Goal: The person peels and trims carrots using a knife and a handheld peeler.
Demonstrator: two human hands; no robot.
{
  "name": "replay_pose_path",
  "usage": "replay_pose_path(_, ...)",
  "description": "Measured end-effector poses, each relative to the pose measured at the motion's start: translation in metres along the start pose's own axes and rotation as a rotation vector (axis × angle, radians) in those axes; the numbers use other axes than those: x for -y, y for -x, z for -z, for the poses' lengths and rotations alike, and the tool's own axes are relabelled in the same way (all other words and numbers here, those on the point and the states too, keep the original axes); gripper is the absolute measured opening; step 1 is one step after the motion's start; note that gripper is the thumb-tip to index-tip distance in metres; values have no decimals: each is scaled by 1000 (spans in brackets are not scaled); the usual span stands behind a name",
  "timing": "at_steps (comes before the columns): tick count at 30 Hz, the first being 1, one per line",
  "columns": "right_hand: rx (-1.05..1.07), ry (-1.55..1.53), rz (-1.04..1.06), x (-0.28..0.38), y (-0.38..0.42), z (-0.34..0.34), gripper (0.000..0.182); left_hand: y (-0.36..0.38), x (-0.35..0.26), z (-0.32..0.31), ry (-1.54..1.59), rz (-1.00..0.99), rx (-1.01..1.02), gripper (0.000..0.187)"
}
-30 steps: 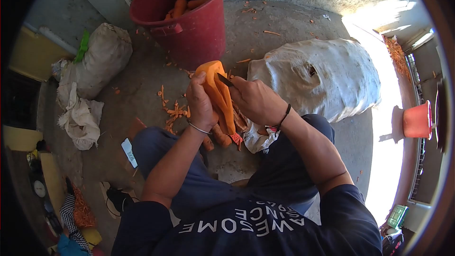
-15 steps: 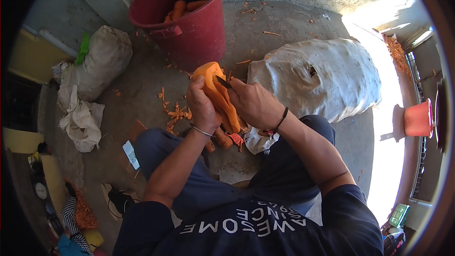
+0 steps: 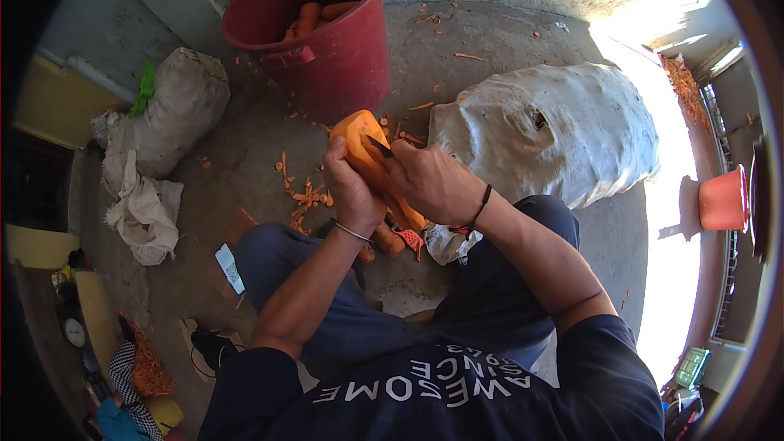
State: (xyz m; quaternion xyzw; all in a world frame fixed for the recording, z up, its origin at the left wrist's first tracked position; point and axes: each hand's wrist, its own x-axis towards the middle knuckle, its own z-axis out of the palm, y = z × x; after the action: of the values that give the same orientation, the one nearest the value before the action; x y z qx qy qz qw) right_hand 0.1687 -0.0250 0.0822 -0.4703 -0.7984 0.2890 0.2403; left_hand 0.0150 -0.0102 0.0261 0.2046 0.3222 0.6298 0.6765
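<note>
My left hand point(image 3: 354, 189) is wrapped round a large peeled carrot point(image 3: 359, 132), its thick end pointing away from me. In my right hand point(image 3: 438, 185) is a small knife point(image 3: 379, 147) with a dark blade; its handle is hidden in my fist. The blade tip lies against the carrot's side. Below my hands are unpeeled carrots point(image 3: 387, 239) and a red-orange slotted piece point(image 3: 411, 240), perhaps a peeler, partly covered. A crumpled white bag point(image 3: 446, 246) lies under my right wrist.
A dark red bucket point(image 3: 343, 65) with carrots inside stands ahead. A big full white sack point(image 3: 555, 135) lies to the right, another sack point(image 3: 188, 98) to the left. Carrot scraps point(image 3: 309, 198) litter the floor. A phone point(image 3: 229, 268) rests beside my left knee. An orange bucket point(image 3: 722, 201) is far right.
The carrot has turned slightly in my left hand, so its side shows differently. The knife blade has shifted a little along it. The view has moved slightly.
</note>
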Motion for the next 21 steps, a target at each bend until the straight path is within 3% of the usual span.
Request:
replay_pose_path(9, 39, 87, -144, -15, -6, 4, 30, -18, 2, 2, 57, 90, -2, 45)
replay_pose_path(11, -27, 16, 92, -33, -7, 5, 29, -31, -6, 13, -29, 71, 149, 42)
replay_pose_path(14, 62, -157, 19, -5, -4, 30, 27, -31, -11, 4, -87, 11, 132, 40)
replay_pose_path(17, 20, -126, -118, 2, -3, 23, 25, -43, -9, 18, -95, 56, 87, 43)
replay_pose_path(21, -24, -63, -77, 0, 0, 19, 24, -40, -19, 9, -57, 33, 2, 42)
